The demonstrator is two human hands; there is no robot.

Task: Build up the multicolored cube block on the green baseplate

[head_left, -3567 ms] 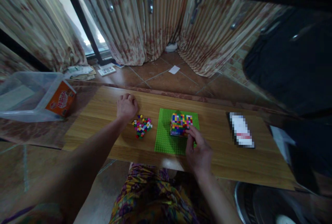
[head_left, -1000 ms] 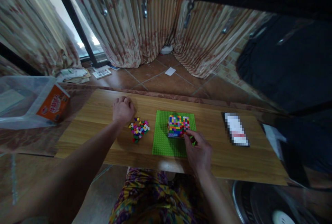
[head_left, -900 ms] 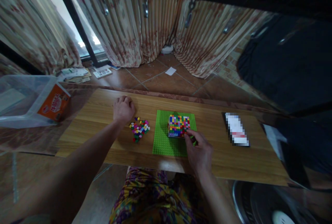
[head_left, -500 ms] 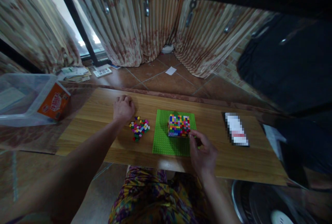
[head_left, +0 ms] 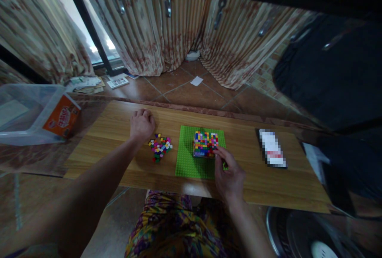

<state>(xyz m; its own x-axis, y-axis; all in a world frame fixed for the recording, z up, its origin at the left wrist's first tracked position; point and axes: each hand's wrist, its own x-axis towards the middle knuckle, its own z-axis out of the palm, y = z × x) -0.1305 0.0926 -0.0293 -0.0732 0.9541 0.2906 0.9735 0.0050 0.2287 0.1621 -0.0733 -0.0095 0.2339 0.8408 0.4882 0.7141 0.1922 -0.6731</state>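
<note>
A block of many-coloured toy bricks stands on a green studded baseplate. My right hand reaches over the plate, thumb and forefinger closed in a pinch at the block's front right corner. Whatever sits between those fingertips is too small to make out. To the left, a loose heap of small coloured bricks lies on the wood. Beside that heap my left hand rests on the tabletop in a loose fist, with no object showing in it; its palm is hidden.
The wooden table carries a phone-like item with a blurred screen at right. A clear plastic bin with an orange label stands at far left. Curtains hang beyond the table. A round dark object sits below, at right.
My right hand has shifted slightly left, its fingertips now over the front right part of the brick block. My left hand and the loose heap look unchanged.
</note>
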